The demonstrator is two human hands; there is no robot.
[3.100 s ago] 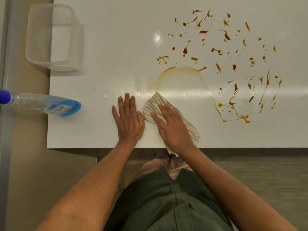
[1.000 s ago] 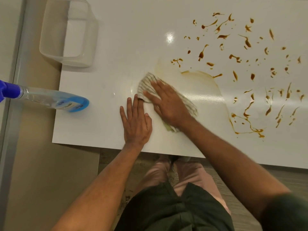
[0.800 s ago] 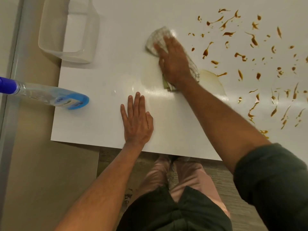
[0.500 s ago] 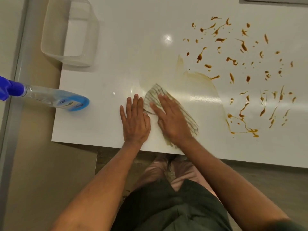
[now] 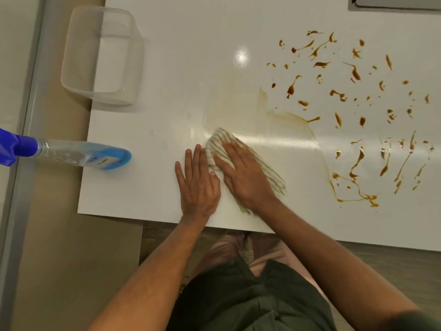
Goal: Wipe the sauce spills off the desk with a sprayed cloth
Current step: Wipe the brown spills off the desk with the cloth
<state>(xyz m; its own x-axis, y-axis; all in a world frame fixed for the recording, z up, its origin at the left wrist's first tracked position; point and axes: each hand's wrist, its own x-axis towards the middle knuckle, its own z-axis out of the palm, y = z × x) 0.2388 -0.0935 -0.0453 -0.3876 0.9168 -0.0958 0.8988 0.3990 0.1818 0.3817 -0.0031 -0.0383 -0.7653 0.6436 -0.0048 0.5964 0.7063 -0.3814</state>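
Wiping sauce (image 5: 355,75) off the worktop (image 5: 167,68)

Right hand (image 5: 245,177) presses the cloth (image 5: 218,142) down with flat, straight fingers; left hand (image 5: 198,185) rests flat and open beside it.

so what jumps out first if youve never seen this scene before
Brown sauce splatters scattered over the right half of the white desk catch the eye first, with a smeared wet arc at their left edge. Near the front edge the right hand presses flat on a striped cloth, the left hand flat on the desk beside it. At the left edge lie a spray bottle and a clear tub.
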